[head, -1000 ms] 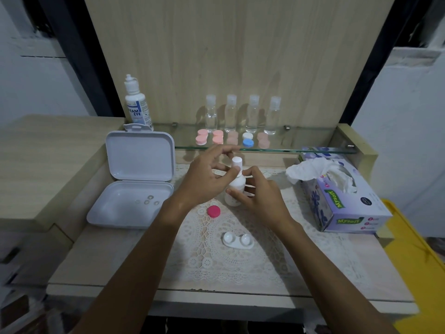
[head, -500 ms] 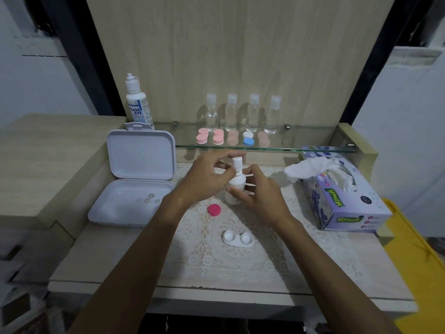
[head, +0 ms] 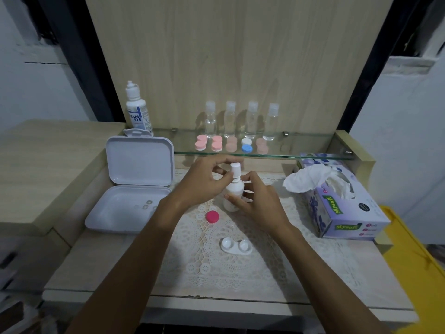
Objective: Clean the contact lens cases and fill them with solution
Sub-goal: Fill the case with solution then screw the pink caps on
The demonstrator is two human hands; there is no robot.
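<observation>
Right hand point(head: 260, 203) grips the white bottle point(head: 233, 191); left hand point(head: 204, 182) pinches its cap point(head: 235, 168). Tissue box point(head: 342, 208) at the worktop's right edge reads "Mysoft".

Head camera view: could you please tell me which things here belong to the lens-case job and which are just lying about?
In use: small white bottle, gripped by right hand; its cap, pinched by left hand; open white lens case; pink cap.

Lying about: tissue box; white hinged box; four clear bottles.
</observation>
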